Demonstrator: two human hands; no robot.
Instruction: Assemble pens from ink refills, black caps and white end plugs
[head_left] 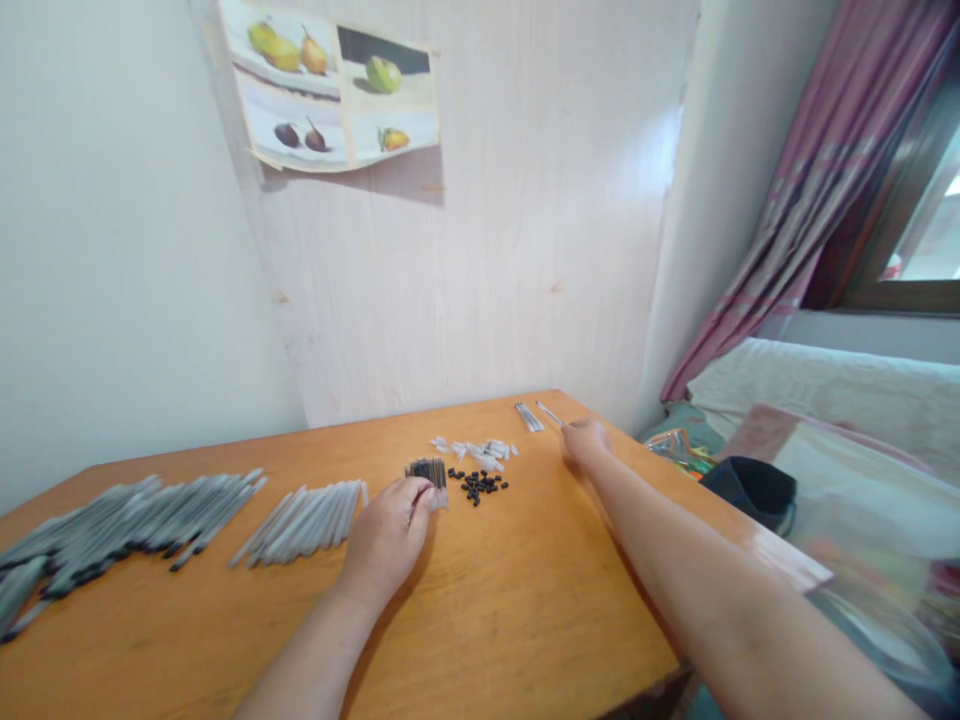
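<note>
My left hand (394,530) is closed, with its thumb over a row of thin, dark pen refills (426,470) on the tabletop. Whether it pinches any of them is hidden. Farther right, my right hand (586,442) reaches to the table's far right corner. Its fingers are closed on the near end of a slim, clear pen (549,412). Left of that pen lies a small group of similar pens (529,417), side by side. Between my hands are small black plugs (480,485) and a scatter of whitish translucent caps (480,452).
Clear empty-looking pen barrels (307,522) lie left of my left hand. A large pile of barrels with black ends (142,525) covers the far left of the orange wooden table (480,620). Beyond its right edge sit a dark pouch (750,492) and plastic bags.
</note>
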